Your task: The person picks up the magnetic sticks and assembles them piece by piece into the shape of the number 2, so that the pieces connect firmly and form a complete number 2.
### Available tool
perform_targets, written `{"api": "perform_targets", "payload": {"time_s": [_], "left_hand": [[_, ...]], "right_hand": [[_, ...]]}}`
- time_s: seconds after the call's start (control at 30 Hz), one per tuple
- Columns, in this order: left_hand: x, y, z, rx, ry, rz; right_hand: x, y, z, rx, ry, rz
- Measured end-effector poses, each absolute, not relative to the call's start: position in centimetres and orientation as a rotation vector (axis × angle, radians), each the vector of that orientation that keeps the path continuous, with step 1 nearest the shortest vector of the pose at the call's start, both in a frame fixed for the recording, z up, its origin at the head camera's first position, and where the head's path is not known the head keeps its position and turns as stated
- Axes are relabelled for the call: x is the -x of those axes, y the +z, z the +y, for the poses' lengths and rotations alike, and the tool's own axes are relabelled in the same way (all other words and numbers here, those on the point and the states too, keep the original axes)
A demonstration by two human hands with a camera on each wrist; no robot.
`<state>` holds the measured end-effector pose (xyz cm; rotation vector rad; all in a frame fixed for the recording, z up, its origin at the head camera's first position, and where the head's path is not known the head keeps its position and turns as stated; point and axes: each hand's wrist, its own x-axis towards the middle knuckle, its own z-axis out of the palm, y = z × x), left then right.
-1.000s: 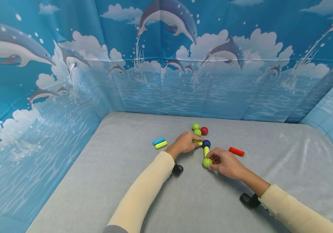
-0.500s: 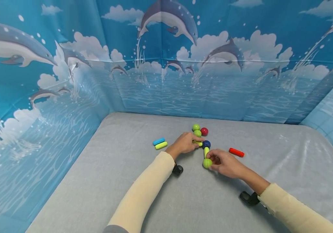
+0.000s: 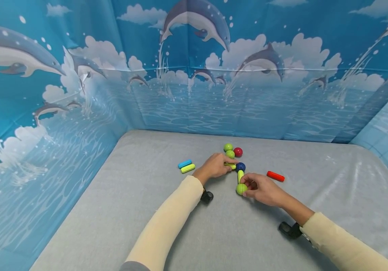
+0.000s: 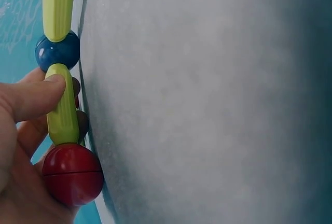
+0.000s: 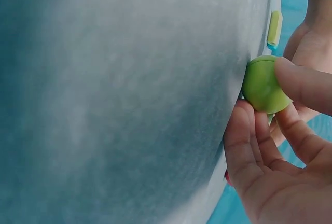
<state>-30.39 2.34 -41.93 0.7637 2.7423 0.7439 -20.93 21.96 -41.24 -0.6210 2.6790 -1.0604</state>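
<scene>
A chain of magnetic balls and rods lies on the grey cloth (image 3: pixel 211 229). My left hand (image 3: pixel 216 166) grips one yellow-green rod (image 4: pixel 62 112), thumb along its face and fingers behind. That rod joins a dark blue ball (image 3: pixel 240 166) to a red ball (image 4: pixel 72 176), which my left hand hides in the head view. A second yellow-green rod (image 3: pixel 240 176) runs from the blue ball toward me to a green ball (image 3: pixel 241 189). My right hand (image 3: pixel 263 189) pinches this green ball between thumb and fingers.
Beyond my left hand sit two loose green balls (image 3: pixel 228 147) and a red ball (image 3: pixel 238 152). Left of it lie a blue rod (image 3: pixel 184 164) and a yellow-green rod (image 3: pixel 188 168). A red rod (image 3: pixel 275 176) lies to the right. A dolphin-print curtain (image 3: pixel 194 94) backs the surface.
</scene>
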Motion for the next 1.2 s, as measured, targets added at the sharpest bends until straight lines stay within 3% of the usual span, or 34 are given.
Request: {"api": "perform_targets", "payload": {"time_s": [0.47,0.8,1.03,1.2], "left_hand": [[29.9,-40.8,0.7,-0.764,0.786,2.743],[28.2,-37.9,-6.1,-0.935,0.618,2.811],[27.7,-37.7,-10.8,-0.882,0.465,2.895],[27.8,-38.7,-11.3,-0.822,0.429,2.933]], "right_hand": [[21.0,-41.9,22.2,0.645,-1.138,2.626],[20.8,-41.7,22.3,0.642,-1.120,2.664],[20.9,-41.4,22.4,0.657,-1.086,2.680],[20.9,-41.3,22.2,0.620,-1.084,2.672]]}}
